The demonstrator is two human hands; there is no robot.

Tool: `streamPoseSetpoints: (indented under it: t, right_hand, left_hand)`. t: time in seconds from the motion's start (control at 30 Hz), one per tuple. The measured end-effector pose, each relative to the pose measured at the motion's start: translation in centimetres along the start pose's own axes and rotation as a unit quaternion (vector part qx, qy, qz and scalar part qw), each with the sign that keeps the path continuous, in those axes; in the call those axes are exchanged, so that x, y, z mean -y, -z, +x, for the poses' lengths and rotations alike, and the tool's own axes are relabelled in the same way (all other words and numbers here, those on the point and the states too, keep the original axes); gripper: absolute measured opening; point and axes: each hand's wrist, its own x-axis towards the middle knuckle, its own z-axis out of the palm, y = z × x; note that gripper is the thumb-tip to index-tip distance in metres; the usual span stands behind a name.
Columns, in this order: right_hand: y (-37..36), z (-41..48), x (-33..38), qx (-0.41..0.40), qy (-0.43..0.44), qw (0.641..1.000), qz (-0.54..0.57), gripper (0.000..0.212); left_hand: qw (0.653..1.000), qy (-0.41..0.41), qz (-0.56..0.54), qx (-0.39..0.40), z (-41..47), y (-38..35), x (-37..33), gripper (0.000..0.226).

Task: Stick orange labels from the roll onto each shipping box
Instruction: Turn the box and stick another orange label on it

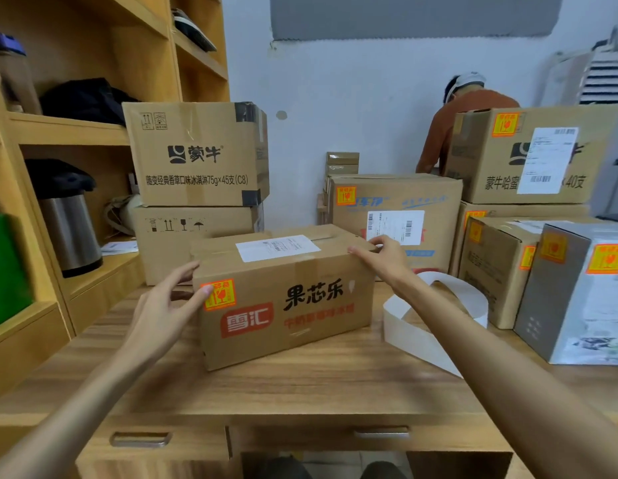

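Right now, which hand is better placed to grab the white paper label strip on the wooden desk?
Probably right. The right hand rests on the brown cardboard box beside the white paper strip; the left hand touches the orange label at the box's opposite end.

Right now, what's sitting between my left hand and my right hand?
The cardboard box, in the head view: left hand touches its left end by the orange label, right hand rests on its top right edge.
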Motion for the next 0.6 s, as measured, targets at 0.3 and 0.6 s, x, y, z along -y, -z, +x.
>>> streamPoseSetpoints:
  t: [0.3,0.6]
  right_hand:
    - [7.8,-1.3,-2.9,-0.068,-0.013,0.997,-0.046,0.059]
    - [14.2,-2.1,-6.6,-0.179,0.003,0.972,-0.153,0.062]
  left_hand:
    - [0.994,-0.006,-0.075,0.082,3.2,-7.0,-3.3,0.050]
    - [0.981,-0.020,-0.132,0.138,5.2,-14.5,-8.5,0.058]
